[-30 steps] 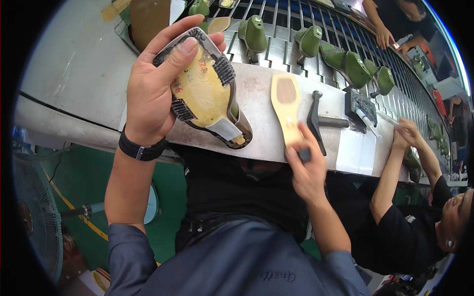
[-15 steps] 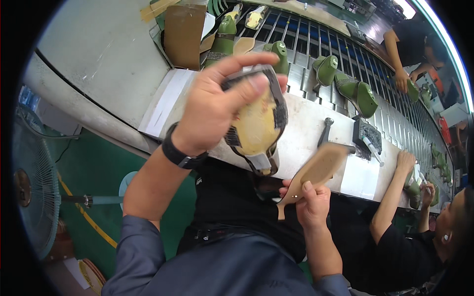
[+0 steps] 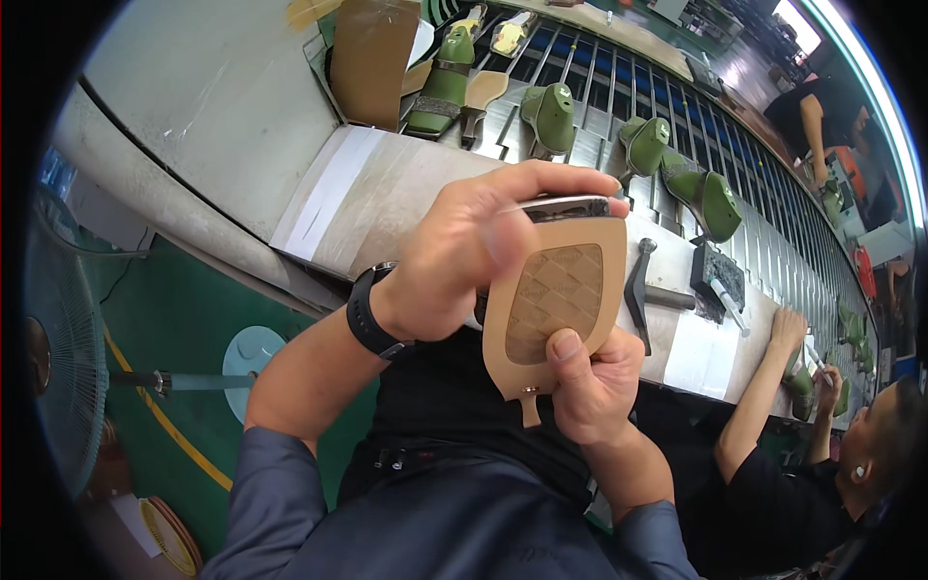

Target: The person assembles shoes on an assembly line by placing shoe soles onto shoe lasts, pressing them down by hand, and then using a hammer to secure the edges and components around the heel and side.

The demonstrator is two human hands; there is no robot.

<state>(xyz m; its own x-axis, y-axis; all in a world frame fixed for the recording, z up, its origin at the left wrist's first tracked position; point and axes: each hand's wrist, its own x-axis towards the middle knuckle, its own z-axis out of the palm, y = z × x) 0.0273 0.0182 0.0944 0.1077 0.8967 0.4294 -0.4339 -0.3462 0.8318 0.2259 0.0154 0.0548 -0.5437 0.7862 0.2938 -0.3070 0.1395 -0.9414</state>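
The view is taken from a head-worn fisheye camera, aimed downward; the left hand [image 3: 445, 259] and right hand [image 3: 601, 391] are seen from close by, the bench [image 3: 418, 182] beyond them, the metal rails [image 3: 653, 97] farther off.

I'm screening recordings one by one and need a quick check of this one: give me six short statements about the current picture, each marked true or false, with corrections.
1. The right hand holds a tan sole. True.
2. The hammer is in the left hand. False: the hammer lies on the worktable.
3. The left hand's fingers curl over a shiny-edged piece, mostly hidden. True.
4. A black wristband circles the right wrist. False: it is on the left wrist.
5. Green shoes stand on the slatted conveyor. True.
6. The fan is on the person's right. False: it is on the left.
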